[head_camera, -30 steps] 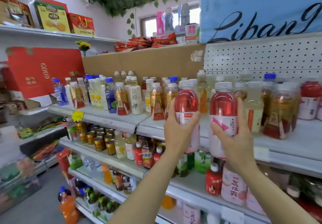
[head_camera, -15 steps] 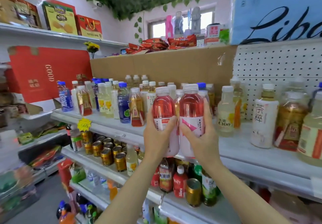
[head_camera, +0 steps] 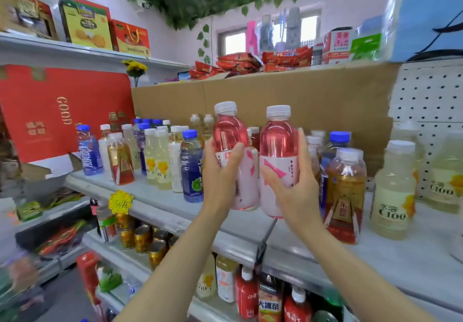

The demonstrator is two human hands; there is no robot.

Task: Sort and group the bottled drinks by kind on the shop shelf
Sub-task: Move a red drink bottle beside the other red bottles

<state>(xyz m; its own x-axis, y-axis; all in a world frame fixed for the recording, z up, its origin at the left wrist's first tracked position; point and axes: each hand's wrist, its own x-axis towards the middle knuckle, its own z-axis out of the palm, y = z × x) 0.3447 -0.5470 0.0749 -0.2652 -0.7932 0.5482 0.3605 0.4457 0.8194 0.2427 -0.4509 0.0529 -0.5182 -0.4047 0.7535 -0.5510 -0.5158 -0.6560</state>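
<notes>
The left hand [head_camera: 220, 171] is curled round the left pink bottle [head_camera: 231, 156], thumb across its pale label; the right hand [head_camera: 292, 186] is curled round the right pink bottle [head_camera: 278, 161], fingers behind and thumb on the label; both bottles are upright, white-capped, side by side and touching low down, held just above the front of the drinks shelf [head_camera: 160, 203]. To the left on that shelf stand a dark blue bottle with a lime label [head_camera: 191, 166], pale yellow bottles [head_camera: 157, 158] and an amber tea bottle [head_camera: 120, 161]; to the right, just beside the right hand, stands another amber tea bottle [head_camera: 344, 196], then a pale C100 bottle [head_camera: 393, 188]; gold cans [head_camera: 142, 239] sit on the shelf below.
</notes>
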